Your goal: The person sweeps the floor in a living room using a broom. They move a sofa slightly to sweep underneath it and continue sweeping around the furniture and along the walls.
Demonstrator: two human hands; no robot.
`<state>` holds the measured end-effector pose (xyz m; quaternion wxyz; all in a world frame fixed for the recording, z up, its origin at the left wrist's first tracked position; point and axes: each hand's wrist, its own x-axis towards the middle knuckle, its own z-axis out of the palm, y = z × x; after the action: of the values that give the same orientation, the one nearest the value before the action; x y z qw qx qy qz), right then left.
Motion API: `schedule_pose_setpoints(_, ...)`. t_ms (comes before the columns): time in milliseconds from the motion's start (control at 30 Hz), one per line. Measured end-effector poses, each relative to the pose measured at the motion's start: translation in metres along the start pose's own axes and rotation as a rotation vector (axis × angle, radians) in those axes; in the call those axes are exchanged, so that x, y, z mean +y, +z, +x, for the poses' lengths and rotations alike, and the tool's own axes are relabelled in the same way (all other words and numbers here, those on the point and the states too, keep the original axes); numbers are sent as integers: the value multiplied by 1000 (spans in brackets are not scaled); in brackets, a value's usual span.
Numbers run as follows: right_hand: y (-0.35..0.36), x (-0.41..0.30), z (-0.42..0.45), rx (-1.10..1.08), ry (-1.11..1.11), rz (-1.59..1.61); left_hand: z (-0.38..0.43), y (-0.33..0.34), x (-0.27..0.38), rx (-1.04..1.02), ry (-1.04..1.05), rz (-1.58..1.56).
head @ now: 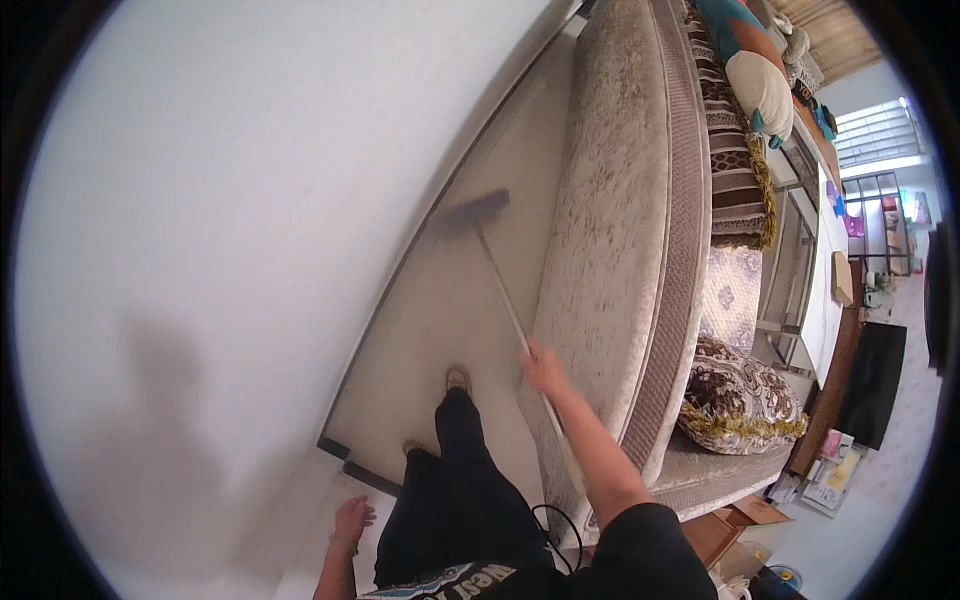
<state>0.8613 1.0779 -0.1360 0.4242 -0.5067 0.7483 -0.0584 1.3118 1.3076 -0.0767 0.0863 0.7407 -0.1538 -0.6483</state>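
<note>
My right hand (545, 370) grips the long pale handle (504, 292) of a floor broom beside the sofa. At the far end, the broom's wide purplish-grey head (474, 210) rests on the beige floor (442, 307), one end close to the wall's dark skirting. The head looks blurred, and part of the handle behind my hand is covered by my forearm. Low on the left, my left hand (355, 517) hangs beside my leg, holding nothing, its fingers loosely bent and apart.
A white wall (247, 187) bounds the floor strip on the left. On the right runs the back of an upholstered sofa (607, 247), bearing a fringed throw (739, 172) and a patterned cushion (742, 397). A black cable (562, 514) loops near my right leg.
</note>
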Motion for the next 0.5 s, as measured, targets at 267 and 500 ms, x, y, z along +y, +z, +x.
schedule_pose_setpoints(267,-39,-25,142,76,683,520,10,-1,56,14,15,113)
schedule_pose_setpoints(500,27,29,-17,-92,553,248,38,-17,71,-86,72,167)
